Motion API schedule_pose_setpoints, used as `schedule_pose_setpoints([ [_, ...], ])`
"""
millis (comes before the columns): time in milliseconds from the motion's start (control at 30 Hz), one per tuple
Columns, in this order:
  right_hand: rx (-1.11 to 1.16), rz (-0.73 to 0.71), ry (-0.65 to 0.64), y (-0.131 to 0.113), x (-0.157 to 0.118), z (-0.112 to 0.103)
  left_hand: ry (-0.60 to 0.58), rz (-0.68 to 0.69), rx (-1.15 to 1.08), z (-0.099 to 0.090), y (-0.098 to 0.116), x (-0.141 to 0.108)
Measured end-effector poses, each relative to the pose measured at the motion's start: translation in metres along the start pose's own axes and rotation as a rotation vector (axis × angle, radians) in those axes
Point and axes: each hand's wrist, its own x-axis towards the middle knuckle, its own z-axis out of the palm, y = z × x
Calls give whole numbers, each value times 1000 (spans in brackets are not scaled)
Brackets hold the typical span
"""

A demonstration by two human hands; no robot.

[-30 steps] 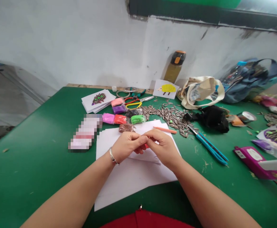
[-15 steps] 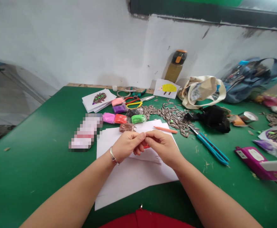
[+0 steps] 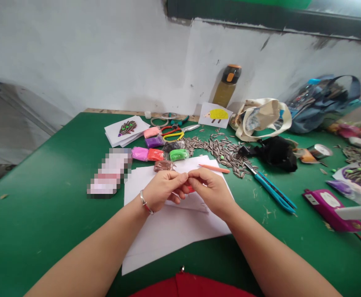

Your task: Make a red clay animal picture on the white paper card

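Note:
Both hands meet above white paper sheets (image 3: 155, 239) on the green table. My left hand (image 3: 166, 189) has its thumb and index finger pinched, with the tips against those of the other hand; what they hold is hidden. My right hand (image 3: 211, 192) is closed on a small red piece (image 3: 190, 189), partly covered by the fingers. Just beyond lie packets of brown (image 3: 164, 166), red (image 3: 156, 155) and green (image 3: 178, 154) clay. An orange pen (image 3: 214, 168) rests on the paper behind my right hand.
Sunflower seeds (image 3: 223, 150) are strewn behind the paper. A blue cutter (image 3: 273, 189) and a magenta device (image 3: 331, 210) lie at the right. Scissors (image 3: 174, 136), a hedgehog card (image 3: 215, 115), a bottle (image 3: 226, 87) and a cream bag (image 3: 263, 119) stand or lie farther back.
The whole view has shifted slightly, so the things appear a little farther left. The lower fingers of my left hand have spread slightly; both hands stay together at the fingertips.

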Motion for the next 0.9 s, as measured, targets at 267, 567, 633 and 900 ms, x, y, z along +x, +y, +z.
schedule_pose_setpoints([
  [267, 35, 48, 57, 5, 0, 2, 35, 32, -3, -1, 2, 1],
  [567, 122, 70, -23, -3, -1, 3, 62, 71, 110, 1, -1, 1],
  [633, 128, 66, -31, -3, -1, 3, 39, 70, 109, 1, -1, 1],
  [900, -6, -7, 33, 3, 1, 1, -13, -11, 8, -1, 5, -2],
])
